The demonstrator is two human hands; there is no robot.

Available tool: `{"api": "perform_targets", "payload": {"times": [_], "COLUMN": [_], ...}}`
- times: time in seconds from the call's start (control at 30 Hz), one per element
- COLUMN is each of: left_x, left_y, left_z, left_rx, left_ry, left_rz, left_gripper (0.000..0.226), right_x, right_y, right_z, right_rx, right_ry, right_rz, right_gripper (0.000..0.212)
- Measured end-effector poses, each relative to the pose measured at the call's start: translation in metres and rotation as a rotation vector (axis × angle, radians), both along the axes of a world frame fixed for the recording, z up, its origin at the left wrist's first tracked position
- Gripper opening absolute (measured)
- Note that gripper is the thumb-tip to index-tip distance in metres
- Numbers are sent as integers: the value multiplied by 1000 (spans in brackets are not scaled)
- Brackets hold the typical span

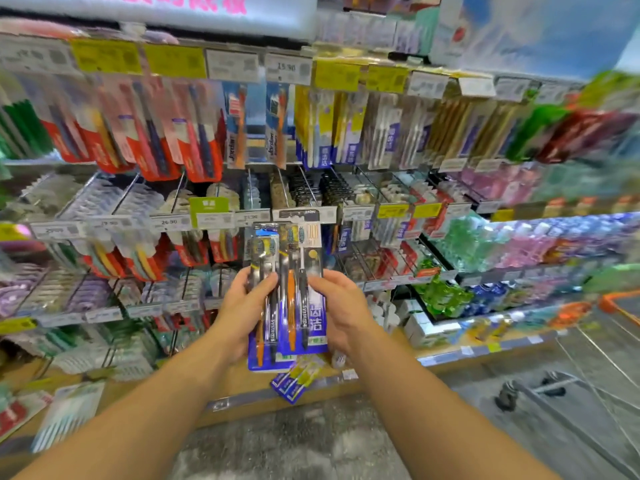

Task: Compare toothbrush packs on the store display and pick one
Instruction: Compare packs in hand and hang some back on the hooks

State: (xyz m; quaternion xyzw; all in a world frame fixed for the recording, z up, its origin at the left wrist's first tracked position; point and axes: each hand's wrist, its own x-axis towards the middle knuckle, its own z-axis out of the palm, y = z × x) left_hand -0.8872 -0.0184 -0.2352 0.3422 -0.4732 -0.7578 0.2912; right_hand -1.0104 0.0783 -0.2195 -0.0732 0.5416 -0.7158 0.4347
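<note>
I hold two blue toothbrush packs side by side in front of the display. My left hand (242,308) grips the left pack (265,327), its thumb across the front of the black and orange brushes. My right hand (341,311) grips the right pack (304,292), which overlaps the left one and shows an orange and a black brush. Both packs stand upright, about level with the lower pegs. Rows of other toothbrush packs (242,129) hang on hooks above and behind them.
Price tags (289,69) line the peg rails. Shelves of coloured bottles (519,247) run along the right. A small blue and yellow pack (294,381) lies on the wooden base ledge below my hands. A shopping trolley (588,362) stands at the right on the grey floor.
</note>
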Motion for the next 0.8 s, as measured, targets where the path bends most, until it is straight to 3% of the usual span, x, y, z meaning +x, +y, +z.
{"api": "perform_targets", "payload": {"times": [0.07,0.17,0.3,0.37,0.53,0.8], "left_x": [-15,-40,-72,-88,-129,-162], "left_y": [8,21,42,53,80,104], "left_z": [-4,-7,-11,-12,-13,-23], "left_rx": [4,-25,-10,-16,14,28], "left_ry": [-18,-41,-66,-77,-88,-143], "left_rz": [-24,-27,-46,-56,-74,-80], "left_gripper": [55,47,52,42,29,74], "right_x": [-18,-46,-77,-92,-126,-168], "right_y": [14,35,58,68,90,108], "right_z": [-1,-1,-5,-8,-16,-28], "right_rx": [6,3,13,15,45,127], "right_ry": [11,14,41,35,20,64], "right_rz": [5,30,37,35,26,120], "right_gripper": [31,17,15,10,25,29]}}
